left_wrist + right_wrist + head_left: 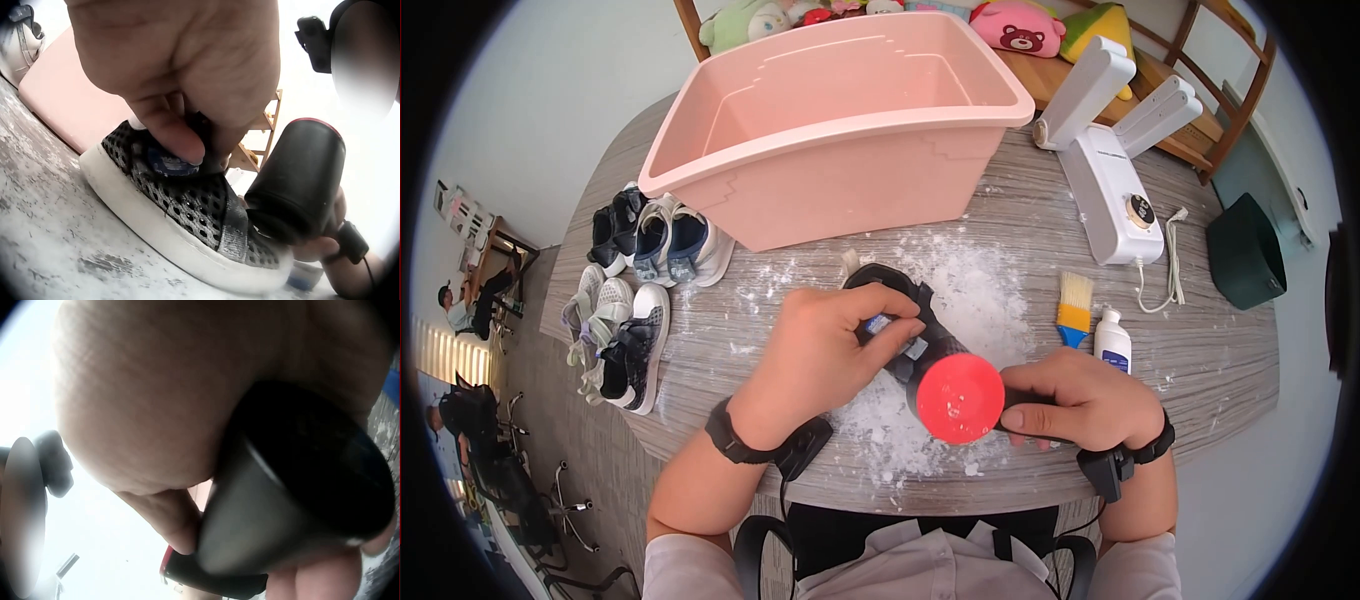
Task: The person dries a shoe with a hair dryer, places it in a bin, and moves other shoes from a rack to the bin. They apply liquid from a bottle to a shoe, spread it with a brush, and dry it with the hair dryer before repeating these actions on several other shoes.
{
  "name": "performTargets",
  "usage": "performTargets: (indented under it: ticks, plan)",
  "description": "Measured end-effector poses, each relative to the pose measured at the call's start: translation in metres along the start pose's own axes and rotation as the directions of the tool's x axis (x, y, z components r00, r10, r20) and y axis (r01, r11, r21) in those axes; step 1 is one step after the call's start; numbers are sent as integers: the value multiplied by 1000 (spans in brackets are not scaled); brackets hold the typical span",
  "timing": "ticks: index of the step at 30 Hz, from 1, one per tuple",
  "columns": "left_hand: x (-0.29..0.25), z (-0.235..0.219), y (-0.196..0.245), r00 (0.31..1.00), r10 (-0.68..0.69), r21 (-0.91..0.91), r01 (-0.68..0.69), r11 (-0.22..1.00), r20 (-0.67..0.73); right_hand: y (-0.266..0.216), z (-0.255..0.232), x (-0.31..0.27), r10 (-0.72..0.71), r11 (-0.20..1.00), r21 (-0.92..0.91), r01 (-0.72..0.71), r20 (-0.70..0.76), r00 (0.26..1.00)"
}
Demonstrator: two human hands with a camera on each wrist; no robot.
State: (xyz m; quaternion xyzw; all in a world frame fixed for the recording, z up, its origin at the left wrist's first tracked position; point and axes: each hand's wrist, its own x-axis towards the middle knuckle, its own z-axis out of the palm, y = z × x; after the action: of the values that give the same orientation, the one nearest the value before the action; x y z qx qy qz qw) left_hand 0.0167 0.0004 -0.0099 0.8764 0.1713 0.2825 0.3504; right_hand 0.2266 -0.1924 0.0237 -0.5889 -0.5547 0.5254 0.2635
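A dark mesh sneaker [187,206] with a white sole stands on the powder-dusted table, below my left hand [815,340]. The left thumb and fingers pinch the shoe's strap, beside a blue badge [165,164]. My right hand [1090,400] grips the black handle [262,512] of a handheld blower-like device [960,398] with a round red end. Its black barrel [300,175] points down close over the shoe's toe. In the head view, the red end and the left hand hide much of the shoe.
White powder [985,290] covers the table middle. A pink tub [870,185] stands behind, with several shoes [640,340] at left. To the right are a brush [1074,310], a white bottle [1112,340], a white dryer-like appliance [1110,190] and a dark bin [1245,250].
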Motion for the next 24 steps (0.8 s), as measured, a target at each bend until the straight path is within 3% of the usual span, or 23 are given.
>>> performTargets:
  ticks: [4,6,7,10,12,16,18,19,22,24]
  plan:
    - [0,-1,1,999,-35,-20,35,999,-1,1,1,-1,98,993,83,-89,-106,990]
    - [0,-1,1,1000,-14,8,14,1000,10,4,2,0,-86,996,-18,85,-70,994]
    - [0,0,1,1000,-14,8,14,1000,10,2,1,-1,-87,996,-17,86,-70,994]
    - [-1,2,-2,1000,10,17,-10,1000,-20,-5,-7,-8,40,999,-5,-40,-22,999]
    - [-1,3,-3,999,36,25,-35,999,-28,-6,-11,-12,162,986,44,-159,-81,984]
    - [0,2,0,999,45,48,-43,998,-28,-1,-13,-17,48,998,-27,-51,-76,996]
    - [0,3,-2,998,51,23,-50,998,-40,-3,-19,-23,180,983,37,-178,-57,982]
    - [0,3,-2,998,49,24,-48,999,-41,-2,-21,-23,179,983,36,-178,-55,982]
    - [0,3,0,998,57,28,-57,998,-30,0,-21,-23,129,992,-6,-129,-44,991]
    - [0,2,0,999,45,43,-44,998,-21,4,-20,-21,-28,992,-121,27,-2,1000]
